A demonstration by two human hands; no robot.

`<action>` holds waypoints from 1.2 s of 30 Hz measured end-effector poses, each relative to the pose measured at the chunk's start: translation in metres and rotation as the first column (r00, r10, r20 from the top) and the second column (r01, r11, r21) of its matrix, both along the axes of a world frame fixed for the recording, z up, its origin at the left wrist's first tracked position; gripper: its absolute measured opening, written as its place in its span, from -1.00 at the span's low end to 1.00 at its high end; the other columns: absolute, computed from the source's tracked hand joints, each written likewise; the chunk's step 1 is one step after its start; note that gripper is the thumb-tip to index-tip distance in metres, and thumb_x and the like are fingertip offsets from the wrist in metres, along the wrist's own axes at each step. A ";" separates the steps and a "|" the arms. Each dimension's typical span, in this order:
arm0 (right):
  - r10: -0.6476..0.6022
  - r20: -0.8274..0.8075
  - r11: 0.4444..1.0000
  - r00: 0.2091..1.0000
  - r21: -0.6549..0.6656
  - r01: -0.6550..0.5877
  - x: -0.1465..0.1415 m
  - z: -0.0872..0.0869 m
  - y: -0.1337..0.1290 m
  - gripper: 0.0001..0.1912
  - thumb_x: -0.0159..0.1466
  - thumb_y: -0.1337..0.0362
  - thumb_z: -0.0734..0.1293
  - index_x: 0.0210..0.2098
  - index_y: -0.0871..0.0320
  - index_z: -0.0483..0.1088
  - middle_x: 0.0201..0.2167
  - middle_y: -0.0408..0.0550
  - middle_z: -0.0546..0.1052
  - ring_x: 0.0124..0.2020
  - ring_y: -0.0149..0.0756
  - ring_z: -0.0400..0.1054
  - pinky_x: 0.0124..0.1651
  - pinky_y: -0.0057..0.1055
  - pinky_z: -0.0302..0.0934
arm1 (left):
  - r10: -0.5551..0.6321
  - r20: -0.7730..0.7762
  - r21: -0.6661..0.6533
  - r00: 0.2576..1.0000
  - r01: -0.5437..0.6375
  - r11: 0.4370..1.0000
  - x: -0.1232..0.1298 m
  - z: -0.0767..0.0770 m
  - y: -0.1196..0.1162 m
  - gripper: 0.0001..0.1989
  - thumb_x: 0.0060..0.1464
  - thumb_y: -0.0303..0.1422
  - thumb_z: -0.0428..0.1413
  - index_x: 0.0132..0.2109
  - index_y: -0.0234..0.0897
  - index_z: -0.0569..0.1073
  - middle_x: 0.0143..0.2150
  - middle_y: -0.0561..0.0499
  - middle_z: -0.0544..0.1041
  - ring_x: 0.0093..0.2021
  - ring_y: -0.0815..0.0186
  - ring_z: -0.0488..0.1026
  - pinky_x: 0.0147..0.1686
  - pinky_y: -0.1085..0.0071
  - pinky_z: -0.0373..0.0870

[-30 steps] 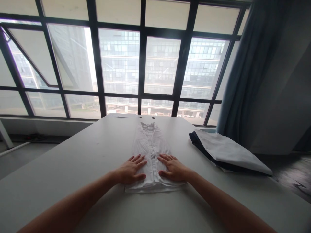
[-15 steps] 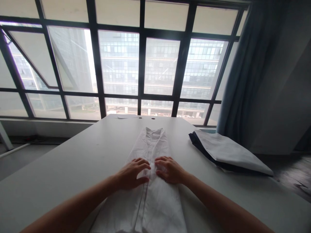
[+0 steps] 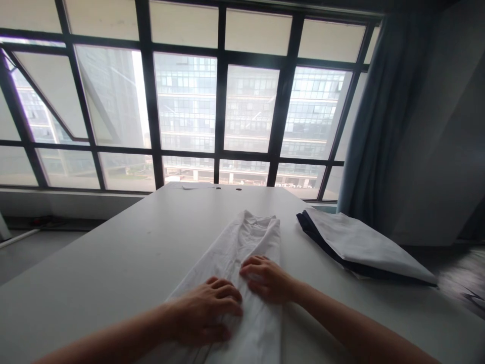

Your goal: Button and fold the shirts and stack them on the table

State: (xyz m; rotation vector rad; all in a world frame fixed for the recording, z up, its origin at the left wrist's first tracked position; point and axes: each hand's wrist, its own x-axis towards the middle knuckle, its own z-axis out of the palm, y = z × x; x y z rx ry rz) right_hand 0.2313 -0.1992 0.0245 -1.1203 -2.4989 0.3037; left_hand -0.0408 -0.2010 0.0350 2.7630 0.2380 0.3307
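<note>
A white collared garment (image 3: 248, 242), long and narrow, lies on the white table (image 3: 125, 253) with its collar pointing away from me. My left hand (image 3: 208, 311) rests over its left part, palm down, slightly blurred, with the fingers curved and a little apart. Farther up, my right hand (image 3: 265, 278) lies on the right part, fingers bent against the cloth. Neither hand has visibly pinched any fabric. The near end of the garment runs out of the bottom of the view.
A stack of folded white and dark cloth (image 3: 364, 242) lies at the table's right edge. Behind the table stands a large window (image 3: 246, 108), with a blue-grey curtain (image 3: 379, 131) at its right. A paper (image 3: 197, 186) lies at the far left edge.
The garment's collar end has shifted right and now slants. My left hand has come nearer to me, while my right hand has moved slightly right and down. The hands are farther apart front to back.
</note>
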 end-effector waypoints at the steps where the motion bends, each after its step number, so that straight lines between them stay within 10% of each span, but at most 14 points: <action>1: -0.030 0.027 1.000 0.999 -0.003 0.030 0.007 -0.004 0.010 -0.57 0.31 0.18 0.26 0.15 0.06 0.44 0.15 0.06 0.47 0.17 -0.07 0.31 0.28 -0.11 0.08 | 0.006 -0.034 0.005 0.999 -0.006 1.000 -0.001 0.000 -0.001 -0.51 0.27 -0.02 -0.01 0.25 -0.07 0.35 0.33 -0.08 0.33 0.34 0.06 0.20 0.33 0.12 0.03; 7: -0.302 0.222 0.939 0.927 -0.099 0.329 0.072 -0.021 0.093 -0.34 0.42 -0.05 0.03 0.39 0.14 0.11 0.43 0.04 0.06 0.44 -0.09 -0.13 0.43 -0.03 -0.28 | -0.007 -0.150 -0.044 0.989 0.001 0.999 -0.001 0.007 0.000 -0.45 0.30 -0.08 -0.02 0.37 -0.05 0.21 0.44 -0.03 0.14 0.45 0.05 -0.03 0.39 0.03 -0.12; 14: -0.549 0.322 0.821 0.771 0.036 0.569 0.129 -0.027 0.157 -0.43 0.44 0.18 -0.03 0.36 0.21 0.18 0.39 0.11 0.15 0.41 -0.08 -0.03 0.40 0.09 -0.25 | 0.004 -0.118 -0.077 0.993 -0.013 0.997 -0.002 0.003 0.000 -0.46 0.30 -0.08 -0.02 0.36 -0.03 0.22 0.43 -0.02 0.15 0.45 0.06 -0.03 0.39 0.00 -0.13; 21: -0.613 0.254 0.789 0.748 0.156 0.594 0.152 -0.011 0.168 -0.57 0.28 0.34 0.15 -0.03 0.01 0.57 0.23 -0.01 0.41 0.22 -0.04 0.26 0.27 -0.16 0.04 | 0.004 -0.079 -0.123 0.997 -0.013 0.992 -0.003 0.003 0.002 -0.46 0.29 -0.05 -0.02 0.35 -0.02 0.24 0.42 -0.03 0.19 0.43 0.05 0.01 0.39 0.01 -0.13; 29: -0.664 0.336 0.744 0.668 0.203 0.637 0.160 0.004 0.177 -0.67 0.23 0.42 0.17 -0.31 0.17 0.59 0.16 0.08 0.41 0.12 -0.06 0.28 0.15 -0.18 0.09 | 0.009 -0.053 -0.128 0.999 -0.016 0.992 -0.003 0.001 0.002 -0.48 0.30 -0.06 -0.02 0.34 0.01 0.25 0.41 0.00 0.20 0.43 0.05 0.04 0.39 0.02 -0.11; 36: -0.815 0.346 0.572 0.465 0.351 0.742 0.139 -0.005 0.183 -0.66 0.32 0.31 0.18 -0.11 0.33 0.52 0.05 0.37 0.42 0.09 0.11 0.25 0.15 0.01 0.00 | 0.004 -0.072 -0.123 0.997 -0.013 0.992 -0.003 0.001 0.002 -0.48 0.31 -0.06 -0.04 0.35 0.00 0.24 0.41 -0.02 0.19 0.43 0.06 0.01 0.39 0.02 -0.13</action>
